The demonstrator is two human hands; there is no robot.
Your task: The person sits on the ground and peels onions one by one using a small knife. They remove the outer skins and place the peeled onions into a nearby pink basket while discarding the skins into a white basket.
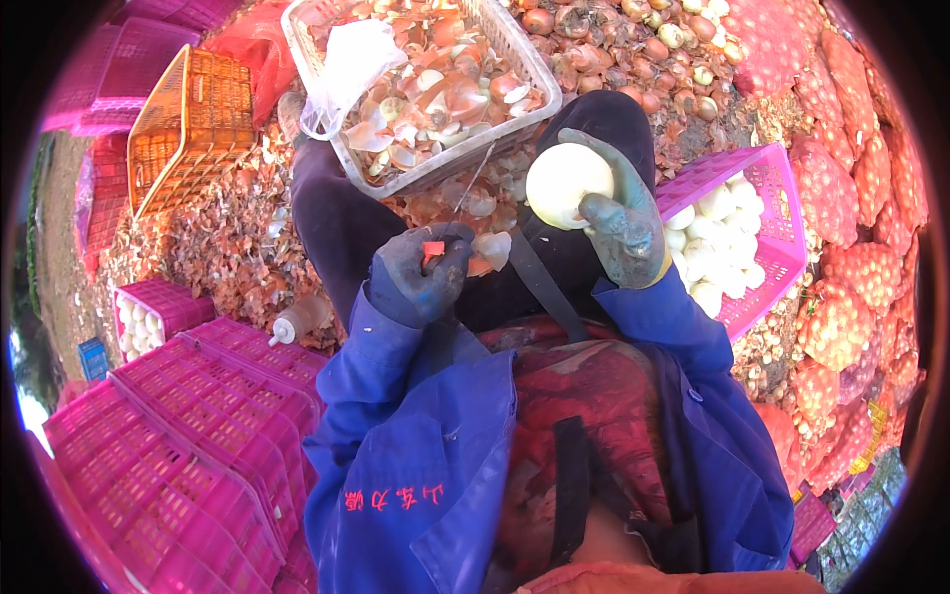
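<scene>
A whitish peeled onion rests in my right hand, the thumb and gloved fingers wrapped around its right side. My left hand, also gloved, is closed on a knife with a red handle. Its thin blade points up and away toward the crate of skins. Loose onion skin shows just beside the left fingers; whether they grip it is unclear. Between my knees and beyond stands a pale plastic crate filled with onion skins, a white plastic bag lying over its left corner.
At right, a tilted magenta crate holds peeled onions. Unpeeled onions are heaped ahead. Red mesh sacks line the right side. Magenta crates, an orange crate and a plastic bottle are at left.
</scene>
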